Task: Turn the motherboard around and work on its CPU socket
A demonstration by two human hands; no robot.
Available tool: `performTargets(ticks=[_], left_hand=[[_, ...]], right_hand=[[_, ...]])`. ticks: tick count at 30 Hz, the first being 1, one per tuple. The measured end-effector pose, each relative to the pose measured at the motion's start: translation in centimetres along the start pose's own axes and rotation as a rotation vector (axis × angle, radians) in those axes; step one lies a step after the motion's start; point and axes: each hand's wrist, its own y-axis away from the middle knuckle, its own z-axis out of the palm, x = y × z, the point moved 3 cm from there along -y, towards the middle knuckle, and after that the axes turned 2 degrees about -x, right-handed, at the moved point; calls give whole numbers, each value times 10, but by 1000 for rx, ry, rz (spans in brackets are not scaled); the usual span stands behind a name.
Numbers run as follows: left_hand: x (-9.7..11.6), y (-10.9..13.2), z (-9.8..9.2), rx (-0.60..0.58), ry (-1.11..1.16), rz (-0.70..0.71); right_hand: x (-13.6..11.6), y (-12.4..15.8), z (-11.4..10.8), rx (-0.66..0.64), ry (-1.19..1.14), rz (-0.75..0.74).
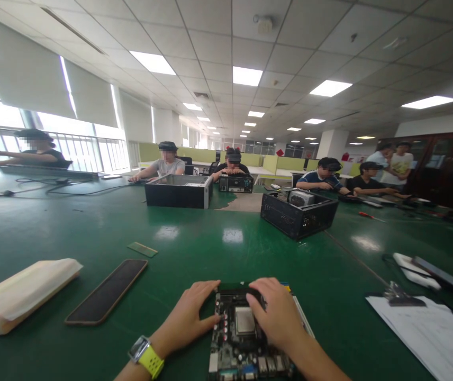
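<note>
A motherboard point(230, 346) lies flat on the green table in front of me, its ports toward me. A square metal-topped processor point(245, 320) sits near its middle. My left hand point(190, 312) grips the board's left side, thumb on the edge and fingers at the far left corner. Over the right part lies my right hand point(276, 312), its fingers bent onto the far edge and its thumb close by. What lies under the right fingers is hidden. My left wrist wears a watch with a yellow-green strap point(151, 362).
Left are a wrapped package point(24, 291), a dark phone point(109, 291) and a small green circuit strip point(142, 249). Right are a clipboard with papers point(425, 333) and a white device point(415, 270). Computer cases point(177, 193) point(298, 214) stand ahead; several people sit beyond.
</note>
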Motion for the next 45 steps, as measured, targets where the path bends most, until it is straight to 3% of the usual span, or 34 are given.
performTargets(ticks=[4, 7, 12, 20, 26, 33, 35, 38, 42, 45], left_hand=[[-1, 0, 1, 2, -3, 1], [0, 0, 0, -2, -1, -4], [5, 1, -6, -9, 20, -2], [5, 3, -9, -75, -8, 17], [8, 0, -10, 31, -50, -28], [14, -3, -7, 32, -69, -9], [13, -3, -6, 45, -63, -23], [12, -3, -6, 75, -74, -27], [11, -2, -6, 103, -93, -7], [10, -2, -5, 93, -93, -3]], right_hand=[[44, -17, 9, -106, 51, 91], [55, -19, 21, -161, 15, 101], [42, -14, 20, -105, 4, 113], [39, -13, 21, -127, -23, 143], [33, -10, 24, -110, -51, 159], [14, -2, 21, -87, -33, 95], [1, 3, 15, -49, -20, 43], [-25, 14, 19, -63, -37, -196], [-51, 30, 55, 6, 66, -558], [-54, 38, 90, 152, 173, -668]])
